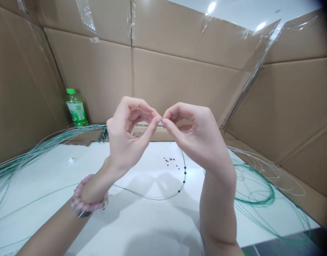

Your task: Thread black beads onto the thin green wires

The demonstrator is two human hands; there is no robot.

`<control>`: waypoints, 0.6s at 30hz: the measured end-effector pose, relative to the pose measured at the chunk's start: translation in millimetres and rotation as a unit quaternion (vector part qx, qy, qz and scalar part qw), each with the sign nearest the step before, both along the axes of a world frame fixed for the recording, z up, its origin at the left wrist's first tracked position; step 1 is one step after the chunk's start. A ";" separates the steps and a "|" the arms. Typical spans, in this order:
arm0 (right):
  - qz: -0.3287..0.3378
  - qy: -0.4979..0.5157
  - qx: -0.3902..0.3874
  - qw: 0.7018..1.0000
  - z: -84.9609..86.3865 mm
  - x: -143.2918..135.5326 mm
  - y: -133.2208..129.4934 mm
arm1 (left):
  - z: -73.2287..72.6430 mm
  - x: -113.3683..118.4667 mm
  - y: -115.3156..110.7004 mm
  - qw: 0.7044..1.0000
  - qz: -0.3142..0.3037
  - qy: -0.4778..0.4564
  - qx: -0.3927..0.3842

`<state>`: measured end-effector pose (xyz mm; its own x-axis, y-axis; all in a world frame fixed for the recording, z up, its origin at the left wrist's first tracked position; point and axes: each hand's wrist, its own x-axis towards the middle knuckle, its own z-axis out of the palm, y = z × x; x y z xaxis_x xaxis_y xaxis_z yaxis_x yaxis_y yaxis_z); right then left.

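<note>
The thin strand (152,198) is hanging in a shallow loop below the centre of the frame, over the white desk (142,220). Judging by its gauge, it is probably offering almost no weight, bending readily and springing back, with a smooth surface that may be slipping under a loose hold. Thumb-and-forefinger purchase close to a free end is likely giving the best control; the threaded beads (185,173) look small enough to be sliding off or rolling away if let go.

Appearance: the strand is showing a dull grey-green tone and is carrying four black beads, spaced unevenly along its right-hand curve. Its upper run is disappearing behind the right hand (198,133).

Grip state: the left hand (128,133) and the right hand are each pinching thumb against forefinger, tip to tip at the centre of the frame. What they are grasping is too small to tell.

Surroundings: loose black beads (167,165) are lying scattered right of centre. A strand bundle (59,137) is stretching along the left side; a green coil (271,195) is resting at lower right. A green-capped bottle (77,112) is standing at upper left, against the cardboard wall (163,74).
</note>
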<state>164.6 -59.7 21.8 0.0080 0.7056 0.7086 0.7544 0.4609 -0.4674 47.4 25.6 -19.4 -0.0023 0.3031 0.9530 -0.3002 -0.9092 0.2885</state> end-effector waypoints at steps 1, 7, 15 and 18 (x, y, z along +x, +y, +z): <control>-0.007 -0.006 0.001 1.000 -0.3 0.8 0.6 | -2.8 3.5 2.3 1.000 -0.016 -0.005 -0.020; -0.011 -0.003 0.023 1.000 -0.8 4.1 2.7 | -62.3 37.9 33.0 0.949 -0.034 0.277 -0.148; 0.016 0.022 0.059 0.998 0.4 1.6 1.7 | -135.8 56.7 39.8 0.847 -0.071 0.503 -0.157; 0.019 0.023 0.052 0.998 0.5 1.5 1.9 | -144.3 60.1 41.7 0.837 -0.064 0.518 -0.164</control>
<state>166.1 -57.8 22.4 0.0168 0.6279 0.7781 0.7149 0.5366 -0.4484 107.5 67.3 -163.7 0.8263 0.4834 0.2892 0.1758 -0.7090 0.6830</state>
